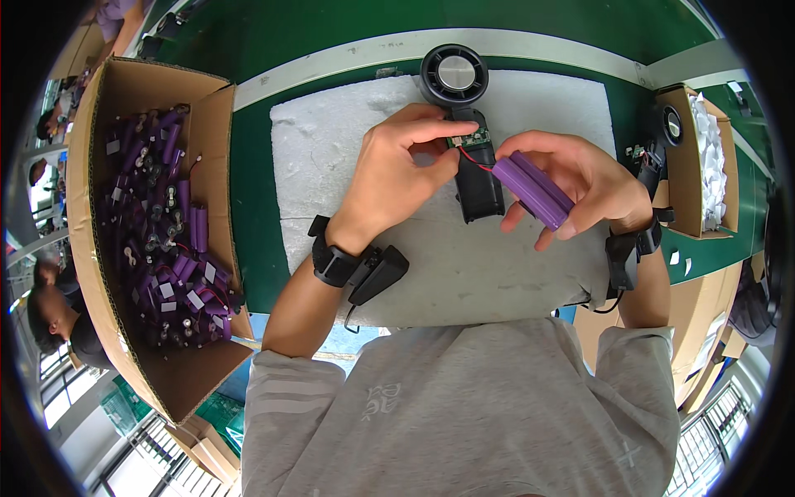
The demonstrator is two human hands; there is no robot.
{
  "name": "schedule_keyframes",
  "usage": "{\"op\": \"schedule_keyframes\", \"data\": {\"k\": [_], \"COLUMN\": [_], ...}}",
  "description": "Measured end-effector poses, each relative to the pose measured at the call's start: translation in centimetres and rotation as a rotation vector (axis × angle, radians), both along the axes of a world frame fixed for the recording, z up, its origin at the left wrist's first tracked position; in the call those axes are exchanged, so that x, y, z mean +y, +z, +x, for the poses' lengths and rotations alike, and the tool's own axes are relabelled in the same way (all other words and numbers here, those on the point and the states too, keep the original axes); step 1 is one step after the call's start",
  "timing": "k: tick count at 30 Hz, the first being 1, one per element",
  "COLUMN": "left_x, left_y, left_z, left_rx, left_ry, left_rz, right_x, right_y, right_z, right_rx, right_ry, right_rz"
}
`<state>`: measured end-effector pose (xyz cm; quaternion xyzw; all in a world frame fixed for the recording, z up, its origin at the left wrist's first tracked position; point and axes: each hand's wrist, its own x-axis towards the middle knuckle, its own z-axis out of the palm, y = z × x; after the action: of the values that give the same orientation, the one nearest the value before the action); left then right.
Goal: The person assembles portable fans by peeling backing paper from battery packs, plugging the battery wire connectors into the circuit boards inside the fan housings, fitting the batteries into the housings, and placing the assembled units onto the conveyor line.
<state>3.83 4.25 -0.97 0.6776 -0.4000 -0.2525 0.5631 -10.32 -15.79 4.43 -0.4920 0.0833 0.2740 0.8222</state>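
Observation:
A black handheld fan (476, 186), its round head pointing away from me, lies with its handle opened on the white foam pad (323, 124). A small green circuit board (479, 137) shows in the handle. My left hand (393, 170) is closed at the handle's left side, index fingertip over the board and thumb beside the wire connector. My right hand (592, 178) grips a purple battery pack (534, 189) of cylindrical cells, tilted above the pad to the right of the handle. Red and black wires (474, 159) run from the pack to the board.
A cardboard box (217, 157) full of purple battery packs stands at the left. At the right, another fan (662, 132) lies beside a smaller box (735, 199) of white pieces. The bench (348, 50) is green. People sit at the far left.

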Motion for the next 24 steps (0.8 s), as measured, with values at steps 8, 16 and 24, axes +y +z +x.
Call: {"op": "schedule_keyframes", "data": {"k": [8, 16, 24], "left_x": [-0.2, -0.4, -0.4], "left_y": [1.2, 0.7, 0.4], "left_z": [-0.5, -0.4, -0.3], "left_rx": [-0.182, -0.261, -0.354], "left_ry": [-0.001, 0.053, 0.057], "left_rz": [0.038, 0.034, -0.006], "right_x": [-0.7, -0.2, 2.7], "right_y": [-1.3, -0.6, -0.5], "right_z": [-0.2, -0.5, -0.8], "right_rx": [-0.109, -0.186, -0.377], "right_ry": [-0.084, -0.096, -0.072], "right_rz": [-0.076, -0.193, -0.635]}}
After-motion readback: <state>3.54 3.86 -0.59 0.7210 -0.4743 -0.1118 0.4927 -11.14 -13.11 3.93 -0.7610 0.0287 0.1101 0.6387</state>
